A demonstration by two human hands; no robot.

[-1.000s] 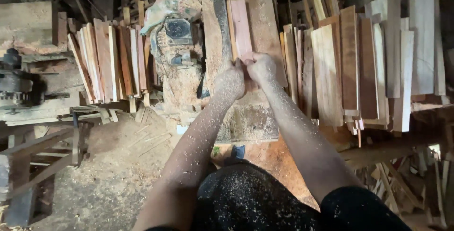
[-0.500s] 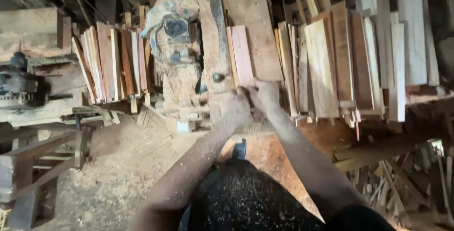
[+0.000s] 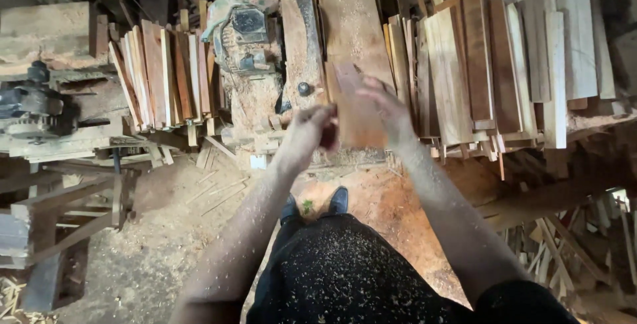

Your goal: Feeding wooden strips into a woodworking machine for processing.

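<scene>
Where sawdust covers the floor (image 3: 166, 231) and the person's dark trousers (image 3: 345, 277), two dusty forearms reach forward. The left hand (image 3: 312, 128) and right hand (image 3: 388, 108), each with a closed grip, hold a short reddish board (image 3: 358, 108), blurred, just above the sawdust-caked surface (image 3: 352, 19). Beyond stand a machine (image 3: 245, 35) and, on both sides, stacked planks (image 3: 491, 65).

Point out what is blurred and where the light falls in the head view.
Head view: both hands, left hand and right hand, and the small board they hold are motion-blurred; the stacked boards stay sharp and evenly daylit; the top corners and right edge sink into dark shadow; no glare.
</scene>
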